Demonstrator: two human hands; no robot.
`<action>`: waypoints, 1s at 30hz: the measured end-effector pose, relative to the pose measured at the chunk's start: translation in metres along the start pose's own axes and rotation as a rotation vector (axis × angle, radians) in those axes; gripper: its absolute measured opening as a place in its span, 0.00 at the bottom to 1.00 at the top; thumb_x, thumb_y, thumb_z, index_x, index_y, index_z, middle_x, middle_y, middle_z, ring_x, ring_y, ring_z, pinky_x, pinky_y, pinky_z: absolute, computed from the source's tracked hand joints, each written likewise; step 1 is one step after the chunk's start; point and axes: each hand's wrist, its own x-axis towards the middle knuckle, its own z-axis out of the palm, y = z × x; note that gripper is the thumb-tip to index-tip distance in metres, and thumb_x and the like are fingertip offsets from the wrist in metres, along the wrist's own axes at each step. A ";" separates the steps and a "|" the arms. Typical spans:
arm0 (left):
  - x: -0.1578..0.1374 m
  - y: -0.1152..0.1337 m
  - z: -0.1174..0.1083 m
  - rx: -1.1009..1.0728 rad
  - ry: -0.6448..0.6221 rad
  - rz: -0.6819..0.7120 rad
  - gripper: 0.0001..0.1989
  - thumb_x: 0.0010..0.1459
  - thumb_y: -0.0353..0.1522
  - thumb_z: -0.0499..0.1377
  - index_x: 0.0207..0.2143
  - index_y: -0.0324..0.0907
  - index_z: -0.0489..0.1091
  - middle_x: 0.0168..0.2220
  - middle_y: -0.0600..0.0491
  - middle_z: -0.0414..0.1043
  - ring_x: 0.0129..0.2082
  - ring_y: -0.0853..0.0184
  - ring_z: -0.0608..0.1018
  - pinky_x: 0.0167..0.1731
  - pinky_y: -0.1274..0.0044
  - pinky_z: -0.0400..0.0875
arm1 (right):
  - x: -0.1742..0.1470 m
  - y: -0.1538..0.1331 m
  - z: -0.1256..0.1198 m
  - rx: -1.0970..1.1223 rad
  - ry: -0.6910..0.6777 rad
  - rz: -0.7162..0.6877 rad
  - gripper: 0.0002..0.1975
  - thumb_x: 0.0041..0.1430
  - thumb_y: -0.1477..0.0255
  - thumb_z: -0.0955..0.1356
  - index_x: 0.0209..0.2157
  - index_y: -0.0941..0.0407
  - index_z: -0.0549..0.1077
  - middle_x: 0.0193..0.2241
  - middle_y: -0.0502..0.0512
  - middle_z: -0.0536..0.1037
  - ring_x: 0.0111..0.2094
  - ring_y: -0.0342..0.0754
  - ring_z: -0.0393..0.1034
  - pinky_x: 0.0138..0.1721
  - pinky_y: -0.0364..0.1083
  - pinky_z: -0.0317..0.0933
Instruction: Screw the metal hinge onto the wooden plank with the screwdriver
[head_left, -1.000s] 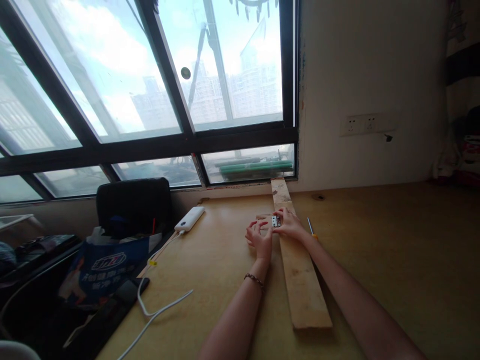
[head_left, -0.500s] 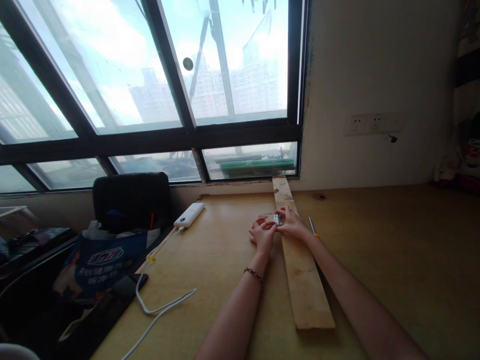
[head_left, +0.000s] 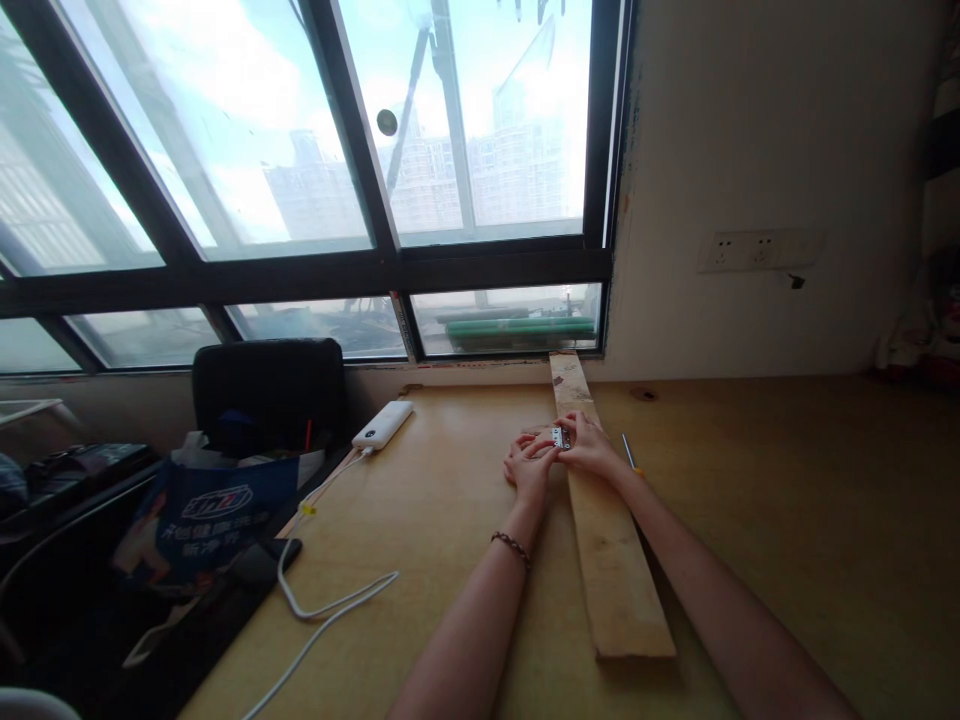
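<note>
A small silver metal plate with dark holes, like a hinge (head_left: 561,438), is held over the wooden board (head_left: 621,580). My left hand (head_left: 529,460) is closed, its fingertips pinching the plate's left and near side. From the right, my right hand (head_left: 589,445) grips the plate between thumb and fingers. The long narrow board lies lengthwise under my hands. Just right of my right wrist is a screwdriver (head_left: 628,452) with a thin metal shaft; its orange handle is partly hidden by my forearm.
To the left on the wooden table (head_left: 450,530) lies a white power bank (head_left: 382,425) with a white cable (head_left: 337,605). A black chair (head_left: 270,400) and a blue bag (head_left: 217,520) stand beyond the left edge. Behind are a window and a wall socket (head_left: 754,250).
The view has shifted slightly, so everything appears a little further right. Both hands keep their hold on the metal plate over the board, with no clear movement of their own.
</note>
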 end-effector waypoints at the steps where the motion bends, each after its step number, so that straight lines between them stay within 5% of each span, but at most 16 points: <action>1: 0.000 -0.001 0.000 -0.007 -0.001 -0.001 0.09 0.37 0.38 0.65 0.26 0.49 0.75 0.40 0.54 0.66 0.46 0.61 0.67 0.49 0.72 0.57 | 0.000 -0.001 0.000 0.001 0.001 0.000 0.31 0.36 0.61 0.72 0.44 0.55 0.66 0.45 0.58 0.66 0.45 0.53 0.63 0.47 0.51 0.55; 20: -0.003 0.003 0.002 0.165 -0.001 -0.001 0.08 0.43 0.39 0.61 0.27 0.49 0.75 0.40 0.55 0.68 0.46 0.61 0.66 0.46 0.72 0.58 | 0.002 0.002 0.002 -0.034 0.003 -0.021 0.31 0.36 0.60 0.72 0.44 0.56 0.67 0.43 0.57 0.67 0.45 0.52 0.62 0.48 0.50 0.54; 30: -0.002 0.004 0.001 0.083 -0.050 -0.040 0.08 0.41 0.39 0.62 0.27 0.48 0.74 0.41 0.55 0.68 0.45 0.62 0.68 0.47 0.72 0.58 | 0.001 0.006 0.004 -0.033 0.017 -0.027 0.30 0.36 0.60 0.71 0.44 0.55 0.67 0.44 0.56 0.66 0.45 0.52 0.62 0.48 0.50 0.54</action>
